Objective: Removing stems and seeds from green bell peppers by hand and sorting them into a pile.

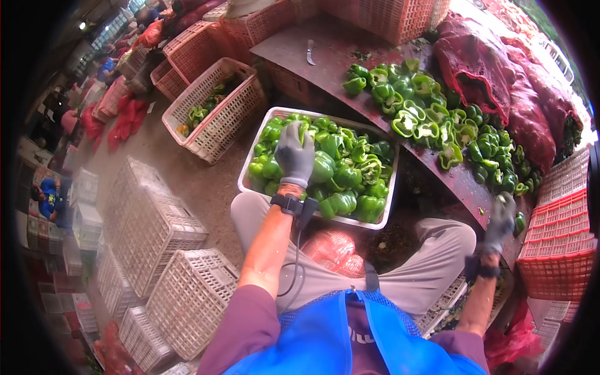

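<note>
My left hand, in a grey work glove, is over the white plastic crate before me. Its fingers curl around a piece of green bell pepper, just above the others. Whole and cut green bell peppers fill this crate. At the right, my gloved right hand is blurred beside the edge of the dark work table. Something pale shows at its fingertips; what it is, or whether it is held, cannot be made out. A pile of peppers, several cut open, lies on the table beyond that hand.
A knife with a curved blade lies on the table's far part. Red mesh sacks lean behind the pepper pile. Another crate holds pepper scraps. Stacked crates stand left and right. A person in blue is far left.
</note>
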Demonstrator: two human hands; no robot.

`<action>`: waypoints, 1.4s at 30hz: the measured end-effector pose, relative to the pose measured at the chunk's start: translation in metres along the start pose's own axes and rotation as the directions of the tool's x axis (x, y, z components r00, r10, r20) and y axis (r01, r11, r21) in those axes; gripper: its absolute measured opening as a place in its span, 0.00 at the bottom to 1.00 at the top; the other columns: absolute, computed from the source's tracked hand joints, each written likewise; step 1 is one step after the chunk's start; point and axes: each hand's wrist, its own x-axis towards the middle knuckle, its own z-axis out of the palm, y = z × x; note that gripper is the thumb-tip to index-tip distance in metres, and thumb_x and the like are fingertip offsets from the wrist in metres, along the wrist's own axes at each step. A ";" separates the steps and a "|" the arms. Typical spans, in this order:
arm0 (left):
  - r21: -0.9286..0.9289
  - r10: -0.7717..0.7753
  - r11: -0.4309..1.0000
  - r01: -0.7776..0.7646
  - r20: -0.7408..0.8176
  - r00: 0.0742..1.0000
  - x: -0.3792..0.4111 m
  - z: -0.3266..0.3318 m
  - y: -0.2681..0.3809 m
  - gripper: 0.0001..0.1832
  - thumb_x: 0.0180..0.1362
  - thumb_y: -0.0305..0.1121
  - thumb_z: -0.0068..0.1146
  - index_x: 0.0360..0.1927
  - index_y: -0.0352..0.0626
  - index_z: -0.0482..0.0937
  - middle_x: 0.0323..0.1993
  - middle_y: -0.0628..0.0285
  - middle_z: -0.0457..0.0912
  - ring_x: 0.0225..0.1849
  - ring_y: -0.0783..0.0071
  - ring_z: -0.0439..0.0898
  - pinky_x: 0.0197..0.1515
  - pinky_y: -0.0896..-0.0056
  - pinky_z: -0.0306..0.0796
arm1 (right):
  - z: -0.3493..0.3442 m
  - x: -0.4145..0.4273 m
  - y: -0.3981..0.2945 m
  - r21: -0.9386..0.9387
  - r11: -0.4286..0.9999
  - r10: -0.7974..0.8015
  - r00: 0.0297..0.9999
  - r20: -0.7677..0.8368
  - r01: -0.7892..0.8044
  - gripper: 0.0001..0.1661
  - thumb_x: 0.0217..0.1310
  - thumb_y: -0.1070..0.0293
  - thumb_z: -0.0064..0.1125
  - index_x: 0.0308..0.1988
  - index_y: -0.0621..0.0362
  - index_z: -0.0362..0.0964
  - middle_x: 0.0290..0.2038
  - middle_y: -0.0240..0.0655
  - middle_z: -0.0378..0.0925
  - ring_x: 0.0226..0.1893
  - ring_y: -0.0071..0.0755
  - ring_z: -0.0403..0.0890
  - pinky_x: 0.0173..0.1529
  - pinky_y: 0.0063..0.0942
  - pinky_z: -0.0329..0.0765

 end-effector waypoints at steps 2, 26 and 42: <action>0.065 0.111 0.991 -0.116 0.081 0.991 -0.002 0.010 0.012 0.15 0.61 0.33 0.63 0.51 0.45 0.79 0.47 0.53 0.83 0.47 0.48 0.82 0.52 0.51 0.77 | -0.079 -0.011 0.072 -0.272 0.958 0.079 0.996 -0.036 -0.086 0.20 0.75 0.56 0.52 0.57 0.58 0.74 0.45 0.50 0.84 0.43 0.53 0.84 0.50 0.44 0.78; 0.221 0.146 0.936 -0.275 0.466 0.873 -0.043 0.082 -0.041 0.26 0.69 0.53 0.53 0.62 0.49 0.80 0.67 0.49 0.74 0.70 0.42 0.68 0.70 0.40 0.60 | -0.169 -0.239 0.244 -0.800 0.205 0.750 0.616 -0.242 -0.564 0.31 0.70 0.61 0.52 0.69 0.50 0.63 0.58 0.57 0.77 0.55 0.62 0.82 0.56 0.51 0.78; 0.343 0.074 0.873 -0.346 0.608 0.790 -0.074 0.128 -0.063 0.36 0.61 0.46 0.60 0.73 0.49 0.70 0.70 0.43 0.68 0.71 0.43 0.66 0.77 0.36 0.49 | 0.075 0.103 -0.010 -0.241 0.969 0.184 0.829 0.528 -0.061 0.26 0.65 0.53 0.64 0.58 0.55 0.78 0.54 0.47 0.84 0.55 0.51 0.85 0.59 0.42 0.79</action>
